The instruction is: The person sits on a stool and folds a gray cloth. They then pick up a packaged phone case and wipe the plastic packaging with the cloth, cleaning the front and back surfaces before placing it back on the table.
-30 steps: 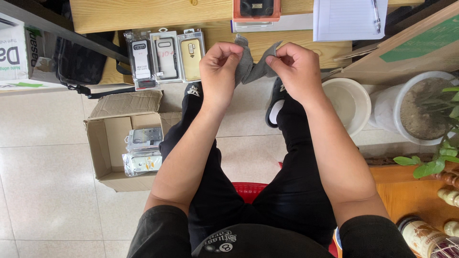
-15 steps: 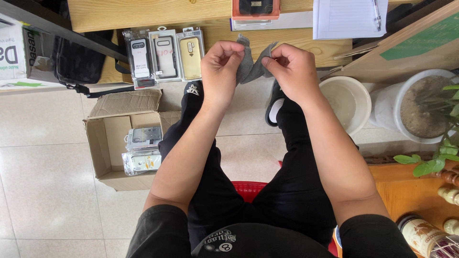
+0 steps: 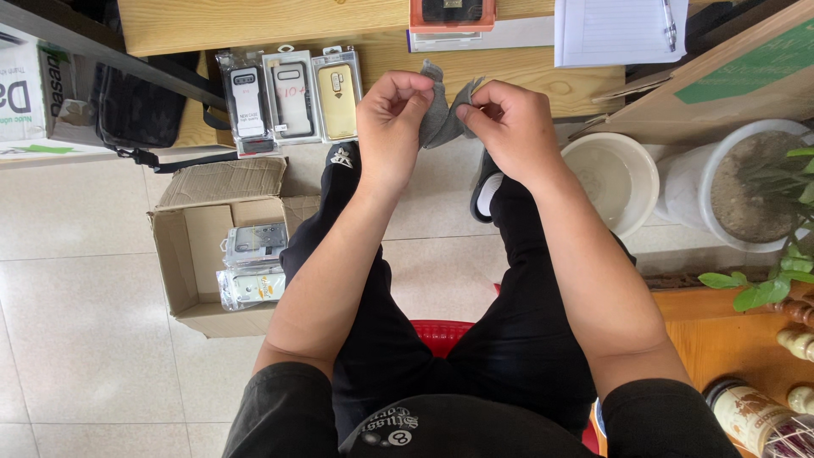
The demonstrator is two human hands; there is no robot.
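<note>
Both hands, left hand [image 3: 392, 114] and right hand [image 3: 507, 127], are pinching a small grey cloth [image 3: 441, 114] above the wooden table [image 3: 526, 68], fingers closed tight; even tension would keep it flat.

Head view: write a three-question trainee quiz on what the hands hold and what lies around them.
1. True or false: both hands pinch the same grey cloth.
2. Where do the three packaged phone cases lie? A) in the white bucket B) on the wooden shelf C) on the floor tiles
3. Fill in: the open cardboard box on the floor stands to the person's ____ side.

Key: 1 true: left hand and right hand both grip it. 2 B. 3 left.
</note>
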